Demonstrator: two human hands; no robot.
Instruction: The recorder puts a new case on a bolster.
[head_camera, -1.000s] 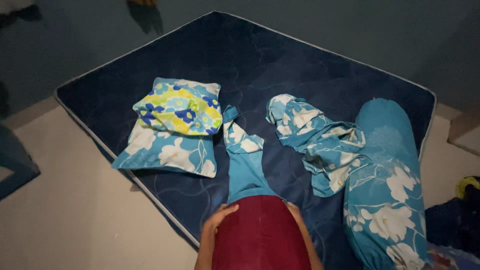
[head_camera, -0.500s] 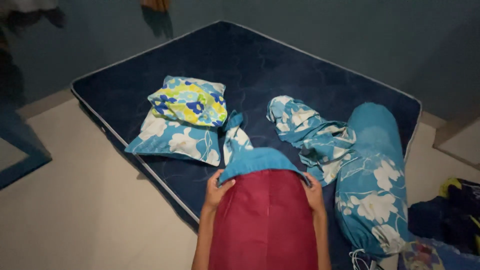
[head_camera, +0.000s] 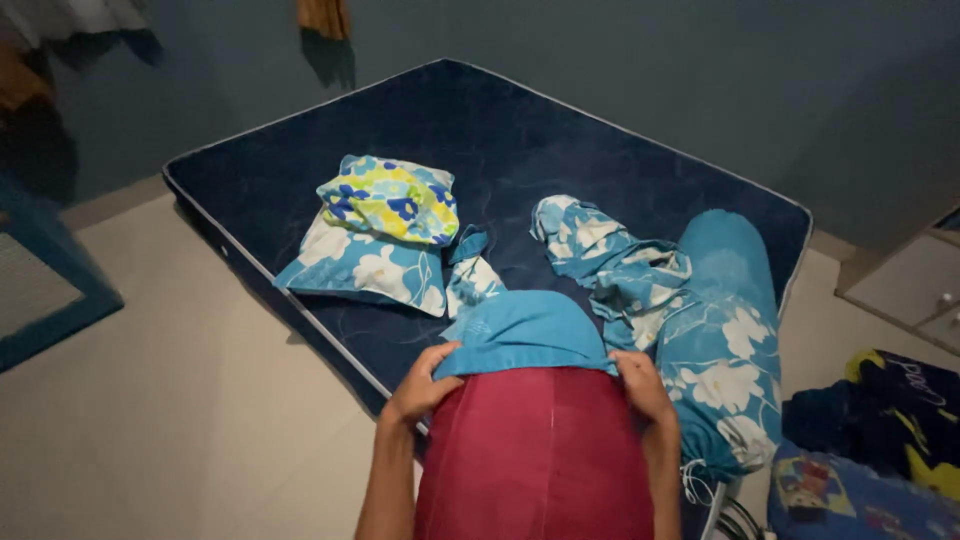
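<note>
Dark-blue mattress (head_camera: 560, 130) on a pale floor, bedding strewn across it.

Both hands, left (head_camera: 420, 385) and right (head_camera: 642, 385), pinch the blue cover's (head_camera: 525, 330) open hem at either side, over the red bolster's (head_camera: 535, 460) end near the mattress edge. Cloth looks soft, light, limp; the hem corners seem the best hold. A covered bolster (head_camera: 725, 330) lies alongside.

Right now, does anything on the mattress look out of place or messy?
Yes: a crumpled blue floral cover lies bunched mid-mattress, against the bolster. A smaller pillow sits askew atop the blue floral pillow. Nothing looks torn or spilled.
</note>
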